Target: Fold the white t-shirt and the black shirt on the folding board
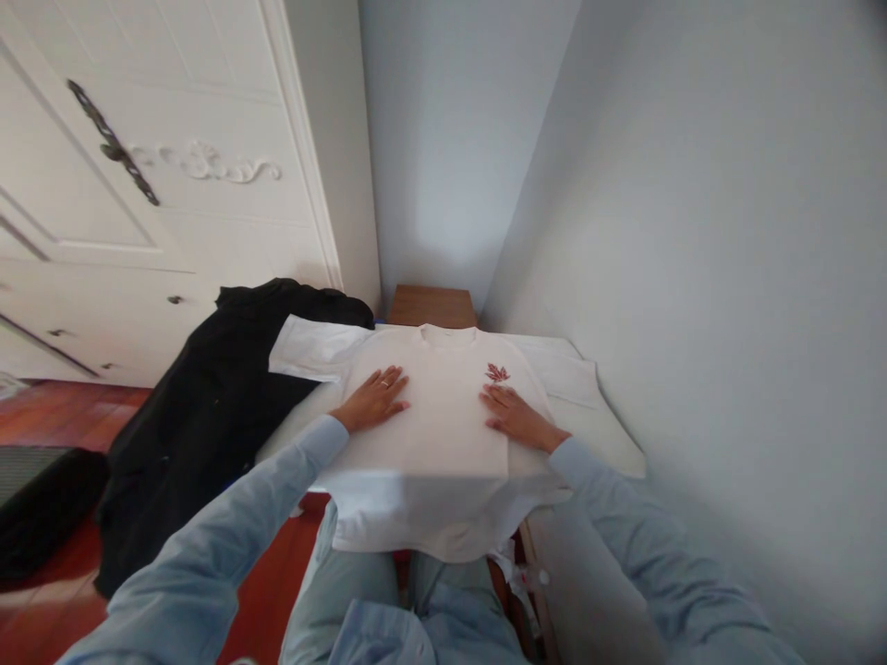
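Observation:
A white T-shirt (443, 416) with a red leaf print lies spread face up on a white table (610, 434), its collar at the far side. Its lower part hangs over the near edge above my lap. My left hand (374, 399) rests flat on the left of the shirt's chest, fingers stretched out, a ring on one of them. On the other side, just below the leaf print (497, 372), my right hand (516, 416) lies flat with its fingers extended. Neither hand grips the cloth. Both shirt sleeves point outward.
Black clothing (200, 397) drapes over the table's left end down toward the red wooden floor (270, 573). A white wardrobe (228, 212) stands at the left. Beyond the table is a brown wooden piece (431, 305). A grey wall (713, 277) borders the right.

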